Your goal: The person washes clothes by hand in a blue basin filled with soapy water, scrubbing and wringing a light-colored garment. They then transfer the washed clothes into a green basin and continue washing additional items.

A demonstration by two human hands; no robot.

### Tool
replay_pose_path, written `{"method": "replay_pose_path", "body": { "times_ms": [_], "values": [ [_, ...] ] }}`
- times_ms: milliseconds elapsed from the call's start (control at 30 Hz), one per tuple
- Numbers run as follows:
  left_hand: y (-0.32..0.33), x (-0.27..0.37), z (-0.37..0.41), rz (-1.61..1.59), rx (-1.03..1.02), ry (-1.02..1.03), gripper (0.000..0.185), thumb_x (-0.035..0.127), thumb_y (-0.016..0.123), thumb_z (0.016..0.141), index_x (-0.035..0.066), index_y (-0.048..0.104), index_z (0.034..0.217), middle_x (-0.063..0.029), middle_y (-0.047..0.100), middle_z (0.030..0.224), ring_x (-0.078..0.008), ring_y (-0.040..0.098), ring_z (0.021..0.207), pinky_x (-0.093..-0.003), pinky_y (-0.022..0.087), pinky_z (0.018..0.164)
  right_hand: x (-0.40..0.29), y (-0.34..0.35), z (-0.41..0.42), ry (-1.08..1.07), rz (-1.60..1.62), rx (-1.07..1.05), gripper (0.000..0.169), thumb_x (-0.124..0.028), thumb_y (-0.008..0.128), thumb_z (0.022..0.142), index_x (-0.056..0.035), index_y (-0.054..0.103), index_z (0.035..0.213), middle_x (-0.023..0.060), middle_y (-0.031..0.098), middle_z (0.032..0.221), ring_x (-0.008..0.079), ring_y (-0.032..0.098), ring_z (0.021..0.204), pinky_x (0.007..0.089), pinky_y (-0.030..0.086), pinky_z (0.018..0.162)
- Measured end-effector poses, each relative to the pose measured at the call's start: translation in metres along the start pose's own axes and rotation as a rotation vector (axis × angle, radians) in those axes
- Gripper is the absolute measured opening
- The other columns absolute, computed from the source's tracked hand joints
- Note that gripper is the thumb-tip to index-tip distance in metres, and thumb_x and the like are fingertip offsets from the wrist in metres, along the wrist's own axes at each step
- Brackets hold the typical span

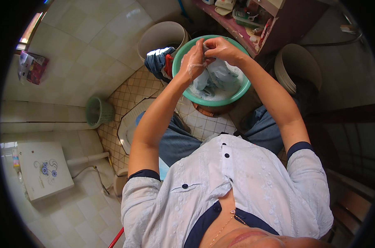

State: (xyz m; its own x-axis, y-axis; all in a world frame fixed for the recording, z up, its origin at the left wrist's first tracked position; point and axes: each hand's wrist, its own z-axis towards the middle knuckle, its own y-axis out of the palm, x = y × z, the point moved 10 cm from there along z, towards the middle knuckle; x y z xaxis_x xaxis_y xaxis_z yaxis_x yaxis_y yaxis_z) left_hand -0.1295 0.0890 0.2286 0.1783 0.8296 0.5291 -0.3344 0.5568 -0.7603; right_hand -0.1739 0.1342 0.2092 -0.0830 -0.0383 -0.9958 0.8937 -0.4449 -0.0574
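A light blue wet cloth (220, 74) hangs from my two hands into a green plastic basin (216, 102). White suds (217, 95) lie around it in the basin. My left hand (194, 59) grips the cloth near the basin's far left side, with foam on its wrist. Close beside it, my right hand (222, 50) pinches the upper part of the same cloth between thumb and fingers. The hands nearly touch, and the cloth inside them is mostly hidden.
A pale bucket (164, 29) stands behind left, with dark blue and red clothes (158, 62) over its rim. Another bucket (296, 66) is at right. A cluttered pink shelf (234, 29) borders the basin. At left are a squat toilet (124, 133) and a green basket (100, 111).
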Motion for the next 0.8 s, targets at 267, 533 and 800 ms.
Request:
{"method": "replay_pose_path", "body": {
  "times_ms": [267, 533, 800],
  "values": [
    [-0.028, -0.006, 0.011, 0.021, 0.036, -0.072, 0.019, 0.015, 0.064, 0.075, 0.002, 0.06, 0.088, -0.0158, 0.062, 0.078, -0.0251, 0.061, 0.068, -0.031, 0.047, 0.062, 0.018, -0.013, -0.023, -0.18, -0.263, 0.197, 0.024, -0.011, 0.065, 0.07, -0.0025, 0.056, 0.09, 0.0034, 0.058, 0.08, 0.0126, 0.054, 0.075, 0.0267, 0.043, 0.069],
    [-0.107, 0.003, 0.009, -0.041, 0.4, -0.092, 0.015, 0.015, 0.059, 0.076, 0.005, 0.061, 0.088, -0.0138, 0.062, 0.074, -0.0273, 0.061, 0.068, -0.0326, 0.046, 0.062, 0.063, -0.034, -0.051, -0.114, -0.8, 0.584, 0.019, -0.014, 0.057, 0.071, -0.0071, 0.056, 0.088, 0.0135, 0.056, 0.089, 0.0323, 0.055, 0.086, 0.0401, 0.044, 0.072],
    [-0.102, -0.092, -0.028, 0.236, 0.352, -0.313, 0.019, 0.023, 0.052, 0.081, 0.006, 0.058, 0.085, -0.0137, 0.061, 0.076, -0.0341, 0.058, 0.073, -0.0407, 0.045, 0.065, -0.03, -0.066, -0.05, -0.139, -0.893, 0.838, 0.016, -0.025, 0.054, 0.072, -0.01, 0.058, 0.078, 0.0152, 0.06, 0.073, 0.0355, 0.058, 0.074, 0.044, 0.045, 0.064]
  ]
}}
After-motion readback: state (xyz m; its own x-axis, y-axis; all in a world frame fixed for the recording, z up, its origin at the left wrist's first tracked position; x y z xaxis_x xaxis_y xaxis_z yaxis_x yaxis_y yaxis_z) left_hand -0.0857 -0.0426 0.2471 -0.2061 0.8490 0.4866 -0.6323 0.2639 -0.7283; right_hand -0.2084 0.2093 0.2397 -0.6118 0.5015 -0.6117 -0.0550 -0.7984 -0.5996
